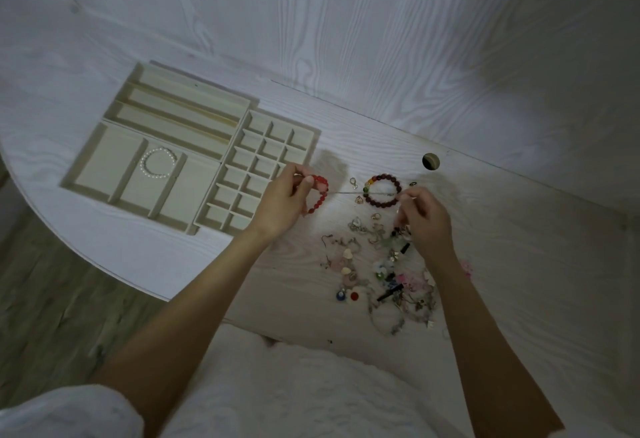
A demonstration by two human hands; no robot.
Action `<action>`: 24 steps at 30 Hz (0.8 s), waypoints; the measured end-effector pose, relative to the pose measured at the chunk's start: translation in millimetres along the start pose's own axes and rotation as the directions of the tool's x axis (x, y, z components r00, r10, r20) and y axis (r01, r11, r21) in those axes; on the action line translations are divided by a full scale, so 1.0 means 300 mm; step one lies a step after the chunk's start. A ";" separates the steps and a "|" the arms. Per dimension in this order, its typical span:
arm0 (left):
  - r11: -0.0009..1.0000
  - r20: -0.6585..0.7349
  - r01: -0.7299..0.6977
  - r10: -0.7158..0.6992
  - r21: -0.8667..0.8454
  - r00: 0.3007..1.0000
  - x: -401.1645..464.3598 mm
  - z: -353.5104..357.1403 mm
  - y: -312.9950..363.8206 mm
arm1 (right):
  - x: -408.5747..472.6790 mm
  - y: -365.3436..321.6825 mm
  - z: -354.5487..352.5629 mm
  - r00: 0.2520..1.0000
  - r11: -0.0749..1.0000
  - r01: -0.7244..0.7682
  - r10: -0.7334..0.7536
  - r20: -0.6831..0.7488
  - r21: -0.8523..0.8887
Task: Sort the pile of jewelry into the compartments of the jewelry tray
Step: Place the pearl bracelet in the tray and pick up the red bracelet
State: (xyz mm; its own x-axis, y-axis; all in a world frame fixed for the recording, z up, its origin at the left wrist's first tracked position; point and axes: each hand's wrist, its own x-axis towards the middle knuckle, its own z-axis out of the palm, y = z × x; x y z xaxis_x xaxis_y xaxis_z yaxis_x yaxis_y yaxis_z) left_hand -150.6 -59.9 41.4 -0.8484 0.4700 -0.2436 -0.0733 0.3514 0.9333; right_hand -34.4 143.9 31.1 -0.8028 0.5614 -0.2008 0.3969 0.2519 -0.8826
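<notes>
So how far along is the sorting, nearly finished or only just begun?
Only just begun. Done: one pearl bracelet lies in a long compartment of the jewelry tray. In hand: the left hand holds a red bead bracelet, and a thin chain stretches from it to the right hand. Left: a dark bead bracelet and the pile remain on the table.

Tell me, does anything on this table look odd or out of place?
Mostly no. One thing stands out: a thin chain stretches taut between the left hand, which also holds a red bead bracelet, and the right hand, as if snagged. The pile of jewelry lies loose beside the jewelry tray.
</notes>
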 end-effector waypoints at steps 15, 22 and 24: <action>0.996 -0.034 0.051 -0.054 -0.078 0.998 0.003 0.006 0.026 | -0.029 0.025 0.028 0.976 0.899 0.170 -0.096 0.196 -0.404; 0.978 -0.008 0.035 -0.037 -0.204 0.999 -0.107 -0.093 0.065 | -0.012 -0.165 0.264 0.834 0.992 -0.013 -0.057 0.548 0.123; 0.981 -0.054 0.050 -0.061 -0.188 0.997 -0.136 -0.178 0.029 | -0.002 -0.202 0.349 0.816 0.985 -0.103 0.004 0.578 0.139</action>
State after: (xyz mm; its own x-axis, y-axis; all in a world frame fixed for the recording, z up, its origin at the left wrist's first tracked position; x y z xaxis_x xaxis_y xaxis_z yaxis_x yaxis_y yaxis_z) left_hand -144.6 -119.2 73.4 -0.8694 0.4030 -0.2858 -0.2132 0.2158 0.9529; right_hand -104.6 45.6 40.2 -0.9108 0.0035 -0.4129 0.4119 0.0801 -0.9077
